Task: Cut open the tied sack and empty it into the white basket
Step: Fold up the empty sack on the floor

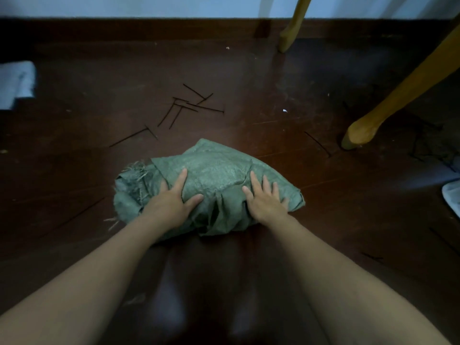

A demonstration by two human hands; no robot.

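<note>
Left hand (171, 199) and right hand (266, 201) are pressing flat, fingers spread, gripping nothing, on the green sack (219, 168) at frame centre — probably risking squeezing contents through its frayed left end (135, 174) onto the floor (249, 70).

Pressing on green sack (214, 168) with left hand (171, 202) and right hand (265, 201), fingers (183, 175) spread, on dark floor (99, 175), with thin sticks (179, 108) scattered toward far edge.
</note>
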